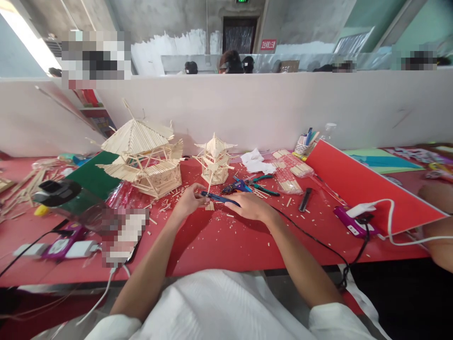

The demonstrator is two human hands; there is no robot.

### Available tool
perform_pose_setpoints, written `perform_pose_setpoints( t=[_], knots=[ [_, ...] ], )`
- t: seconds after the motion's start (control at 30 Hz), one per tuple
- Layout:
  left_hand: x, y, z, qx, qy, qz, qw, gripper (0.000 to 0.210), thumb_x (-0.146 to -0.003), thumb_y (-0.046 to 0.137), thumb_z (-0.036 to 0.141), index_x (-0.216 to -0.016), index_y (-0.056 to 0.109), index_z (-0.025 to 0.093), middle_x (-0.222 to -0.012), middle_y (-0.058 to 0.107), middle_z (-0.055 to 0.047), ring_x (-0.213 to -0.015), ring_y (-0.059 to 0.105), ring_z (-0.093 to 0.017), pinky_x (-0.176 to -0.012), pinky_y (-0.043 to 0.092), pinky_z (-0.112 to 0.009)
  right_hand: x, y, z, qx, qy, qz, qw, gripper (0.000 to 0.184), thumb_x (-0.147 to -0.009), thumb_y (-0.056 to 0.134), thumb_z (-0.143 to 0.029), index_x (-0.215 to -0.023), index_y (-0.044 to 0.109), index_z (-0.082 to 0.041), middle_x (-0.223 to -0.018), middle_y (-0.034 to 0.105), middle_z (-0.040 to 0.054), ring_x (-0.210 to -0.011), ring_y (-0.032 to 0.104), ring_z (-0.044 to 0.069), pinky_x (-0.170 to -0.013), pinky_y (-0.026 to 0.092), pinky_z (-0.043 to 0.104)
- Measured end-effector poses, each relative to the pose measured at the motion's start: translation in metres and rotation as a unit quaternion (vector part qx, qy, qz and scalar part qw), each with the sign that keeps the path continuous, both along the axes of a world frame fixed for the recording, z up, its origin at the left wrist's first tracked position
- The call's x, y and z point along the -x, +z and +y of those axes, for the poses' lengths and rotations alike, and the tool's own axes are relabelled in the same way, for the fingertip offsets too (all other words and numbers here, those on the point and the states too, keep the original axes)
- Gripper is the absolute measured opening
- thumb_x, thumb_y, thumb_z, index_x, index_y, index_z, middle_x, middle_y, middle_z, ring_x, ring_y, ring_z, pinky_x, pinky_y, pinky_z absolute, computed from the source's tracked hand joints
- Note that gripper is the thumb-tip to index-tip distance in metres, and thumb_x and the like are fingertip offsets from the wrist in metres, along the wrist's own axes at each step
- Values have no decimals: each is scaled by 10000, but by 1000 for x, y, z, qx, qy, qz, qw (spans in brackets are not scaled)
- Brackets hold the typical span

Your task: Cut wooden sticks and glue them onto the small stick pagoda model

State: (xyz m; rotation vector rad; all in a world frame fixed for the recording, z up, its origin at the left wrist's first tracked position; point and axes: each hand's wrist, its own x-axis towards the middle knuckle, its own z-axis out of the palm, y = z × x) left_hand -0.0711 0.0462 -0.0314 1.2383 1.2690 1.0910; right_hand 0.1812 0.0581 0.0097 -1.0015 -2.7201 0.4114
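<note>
My left hand (190, 199) is closed in a pinch on a thin wooden stick (209, 180), which stands nearly upright at the fingertips. My right hand (252, 207) is wrapped round a slim dark blue hand tool (220, 198). The tool's tip meets the lower part of the stick beside my left fingers; whether it is cutters or a knife I cannot tell. Just behind my hands stands a small pagoda model (214, 163) built of sticks. A few short stick pieces (210, 206) lie on the red table below the tool.
A larger stick pavilion (141, 158) stands behind left. Green-handled pliers (265, 185), a black cutter (305, 199) and bagged sticks (288, 172) lie to the right. A bottle (79, 203), phone (127, 236) and power strips with cables flank the red table (226, 250). A neighbour's arm (437, 226) rests at right.
</note>
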Motion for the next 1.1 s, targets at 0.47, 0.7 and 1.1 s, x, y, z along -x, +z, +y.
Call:
perform_pose_setpoints(
  t=[0.47, 0.7, 1.1],
  knots=[
    [10, -1, 3, 23, 9, 24, 999, 532, -659, 814, 94, -1088, 512, 185, -645, 666, 45, -661, 697, -161, -682, 611, -327, 17, -7, -5, -45, -62, -36, 996, 426, -1044, 348, -485, -1293, 660, -339, -1141, 758, 19, -1039, 693, 245, -810, 450, 285],
    [13, -3, 6, 31, 13, 41, 999, 529, -690, 778, 55, -1134, 520, 184, -648, 657, 45, -671, 697, -162, -679, 605, -314, 20, -5, -7, -45, -62, -36, 996, 420, -1042, 361, -471, -1301, 658, -326, -1149, 756, 31, -1058, 687, 244, -839, 443, 288],
    [11, -1, 5, 21, 27, 33, 999, 655, -651, 817, 70, -1195, 478, 204, -676, 618, 70, -648, 674, -151, -673, 613, -334, 17, -4, -6, -39, -59, -33, 997, 428, -1040, 362, -478, -1327, 642, -331, -1148, 756, 32, -1058, 688, 249, -829, 450, 286]
  ],
)
